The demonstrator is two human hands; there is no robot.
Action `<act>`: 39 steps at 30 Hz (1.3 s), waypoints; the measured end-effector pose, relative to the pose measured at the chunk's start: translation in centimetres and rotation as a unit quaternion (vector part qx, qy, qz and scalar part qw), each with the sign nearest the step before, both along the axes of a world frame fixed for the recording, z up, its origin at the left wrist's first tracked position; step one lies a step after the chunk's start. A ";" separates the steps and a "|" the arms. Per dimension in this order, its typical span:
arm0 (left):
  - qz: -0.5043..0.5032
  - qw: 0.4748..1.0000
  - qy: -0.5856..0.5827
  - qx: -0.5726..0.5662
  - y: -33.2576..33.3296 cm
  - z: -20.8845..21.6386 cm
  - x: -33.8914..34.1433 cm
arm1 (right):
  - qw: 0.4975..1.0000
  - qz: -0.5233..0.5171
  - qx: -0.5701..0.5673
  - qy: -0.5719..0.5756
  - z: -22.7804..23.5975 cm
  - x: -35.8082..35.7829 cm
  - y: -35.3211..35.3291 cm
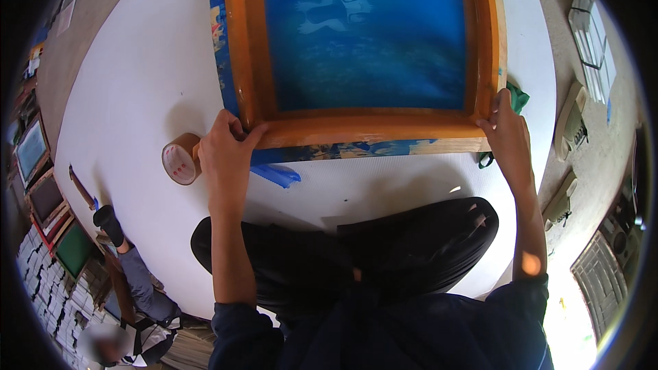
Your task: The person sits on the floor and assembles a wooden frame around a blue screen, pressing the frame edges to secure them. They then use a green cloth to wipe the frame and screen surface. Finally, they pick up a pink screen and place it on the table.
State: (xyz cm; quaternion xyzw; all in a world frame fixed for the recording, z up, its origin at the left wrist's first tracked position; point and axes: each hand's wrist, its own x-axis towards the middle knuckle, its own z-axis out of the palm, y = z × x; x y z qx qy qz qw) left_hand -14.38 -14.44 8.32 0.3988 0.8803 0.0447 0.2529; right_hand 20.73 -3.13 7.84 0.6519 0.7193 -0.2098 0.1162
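Frame: a wooden screen-printing frame (483,144), rectangular, its bare wood smeared with blue paint along the near and left rails; it lies on the white surface, just beyond the person's knees.
Mesh: the blue mesh (370,62) is smooth and taut, darker toward its near right, with a pale animal-like figure (329,12) at its far left and faint mottling below that.
Tape: glossy orange-brown tape (363,129) lines the inner walls and edges the mesh; a broad band runs along the near rail, with slight wrinkles.
Surface: the white sheet (130,96) is broad and pale, finely ribbed in the part near the legs (411,247), which are folded in dark cloth.
Left hand: the left hand (227,142) is at the near left corner, back of the hand up, thumb and bent fingers pinching the taped edge; the forearm runs nearly straight ahead.
Right hand: the right hand (504,120) is at the near right corner, fingers curled around the outer side and thumb reaching inward, pinching the edge there; the forearm slants forward and inward.
Direction: the frame's long axis runs left to right, across the person's front; the open, recessed side faces up, and the figure's rounded end points right.
Roll: a squat tape roll (181,159) sits just beside the left hand.
Scraps: a crumpled blue scrap (277,175) lies by the near rail; a green scrap (518,99) shows beside the right hand.
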 end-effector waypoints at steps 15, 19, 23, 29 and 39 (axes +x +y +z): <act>-0.054 0.997 0.024 -0.046 0.9 0.6 0.2 | 0.996 0.040 -0.036 -0.070 0.7 -1.6 0.4; -0.052 0.997 0.017 -0.054 1.0 0.6 0.2 | 0.994 0.058 -0.038 -0.086 0.8 -1.8 0.6; -0.074 0.996 0.017 -0.044 1.0 0.5 0.0 | 0.992 0.073 -0.045 -0.096 0.9 -1.8 0.7; -0.090 0.995 0.017 -0.025 0.7 0.1 -0.1 | 0.987 0.105 -0.046 -0.109 0.9 -1.8 0.9; -0.125 0.989 0.052 -0.065 0.8 -0.2 -0.1 | 0.987 0.067 -0.074 -0.127 0.3 -1.1 1.0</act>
